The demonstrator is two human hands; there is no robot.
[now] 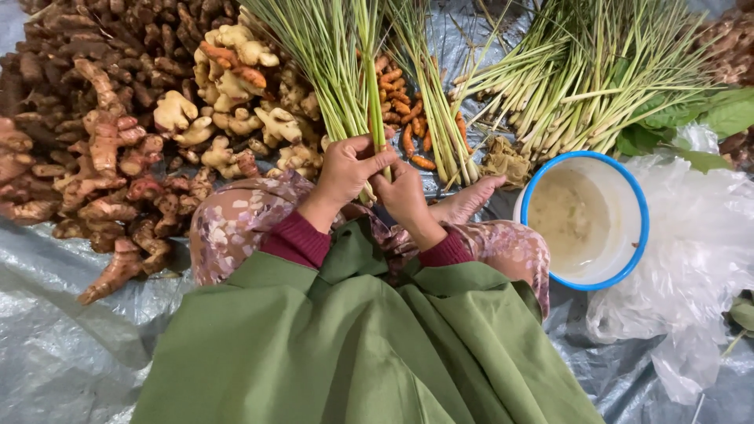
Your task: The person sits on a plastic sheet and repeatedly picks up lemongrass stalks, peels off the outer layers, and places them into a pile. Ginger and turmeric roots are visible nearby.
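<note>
Lemongrass (345, 71) stalks stand bunched over the lap, both hands closed around their base: left hand (343, 173) on top, right hand (404, 196) beside it. Judging by that, 1 bundle is being gathered (ginger (236, 102) lies left); next comes squaring the ends, grip kept tight.

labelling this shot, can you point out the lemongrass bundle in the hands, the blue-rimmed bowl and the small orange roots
lemongrass bundle (345, 71), head view, on the green stalks above the hands
blue-rimmed bowl (628, 184), head view, on its white inner wall at right
small orange roots (408, 118), head view, on the pile's middle
</note>
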